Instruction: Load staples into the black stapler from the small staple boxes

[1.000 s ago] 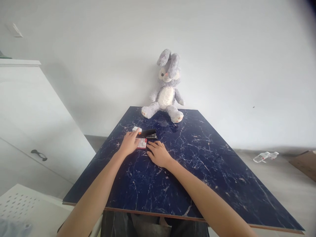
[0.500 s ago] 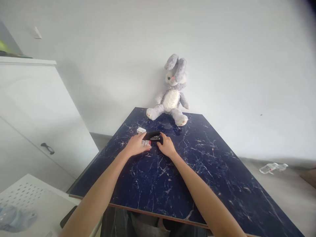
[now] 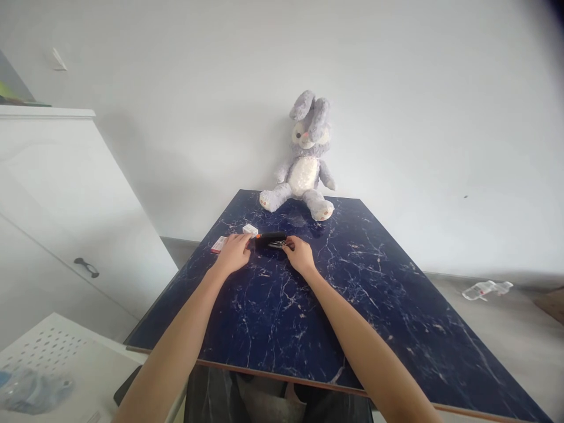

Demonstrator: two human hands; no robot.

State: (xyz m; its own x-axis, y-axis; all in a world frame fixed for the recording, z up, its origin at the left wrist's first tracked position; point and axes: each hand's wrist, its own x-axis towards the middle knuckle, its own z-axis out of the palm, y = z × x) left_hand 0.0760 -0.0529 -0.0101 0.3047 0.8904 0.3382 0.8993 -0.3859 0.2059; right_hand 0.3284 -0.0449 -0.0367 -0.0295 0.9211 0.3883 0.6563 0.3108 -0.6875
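A black stapler (image 3: 271,238) lies on the dark blue marbled table (image 3: 352,294), between my two hands. My right hand (image 3: 300,257) rests on the table with its fingertips pinched on the stapler's right end. On the other side, my left hand (image 3: 233,252) lies flat with the fingers stretched out, the tips by the stapler's orange left end. A small white box (image 3: 250,229) sits just beyond those fingers. To the left of that hand's knuckles lies a flat red and white box (image 3: 219,244).
A grey plush rabbit (image 3: 305,161) sits at the table's far edge against the white wall. A white cabinet (image 3: 53,205) stands to the left, and a white perforated surface (image 3: 53,364) is at the lower left. A clear plastic bottle (image 3: 484,289) lies on the floor at the right.
The red and white box has slid from under my left fingers to the left of that hand. My right hand moved forward from the table onto the stapler's right end.
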